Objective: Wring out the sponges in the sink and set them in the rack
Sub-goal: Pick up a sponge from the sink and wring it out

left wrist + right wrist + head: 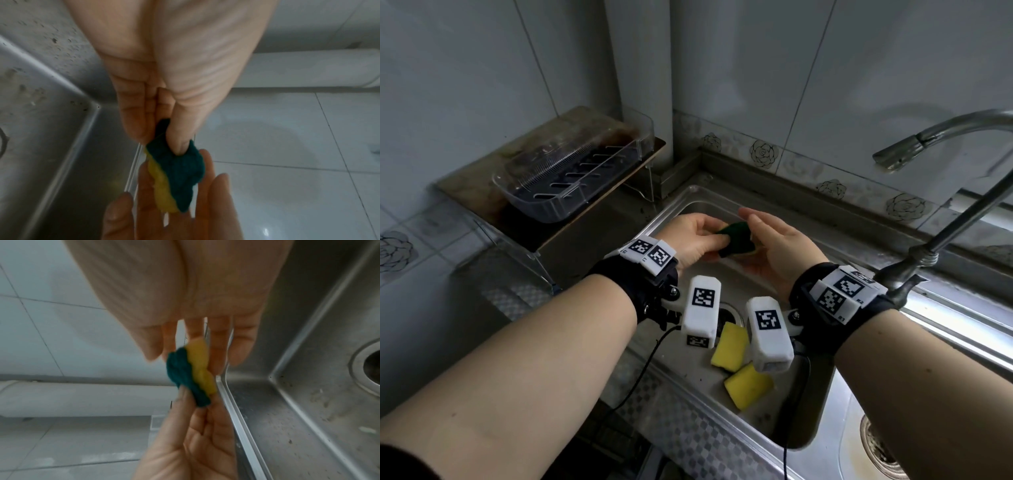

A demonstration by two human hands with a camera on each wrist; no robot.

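Over the back of the steel sink (664,214), my left hand (714,236) pinches a twisted green-and-yellow sponge (736,240) between thumb and fingers. In the left wrist view the thumb presses into the green side of the sponge (180,172). My right hand (763,233) is held flat with straight fingers against the sponge's far side; the right wrist view shows the sponge (191,373) lying along those fingers (218,344). Two yellow sponges (729,346) (748,385) lie on the sink floor near the drain. The clear plastic rack (571,178) sits on a raised shelf to the left.
A curved metal faucet (941,137) arches over the sink from the right, its base by my right wrist. A second drain (876,442) shows at the bottom right. Tiled walls close in behind and to the left.
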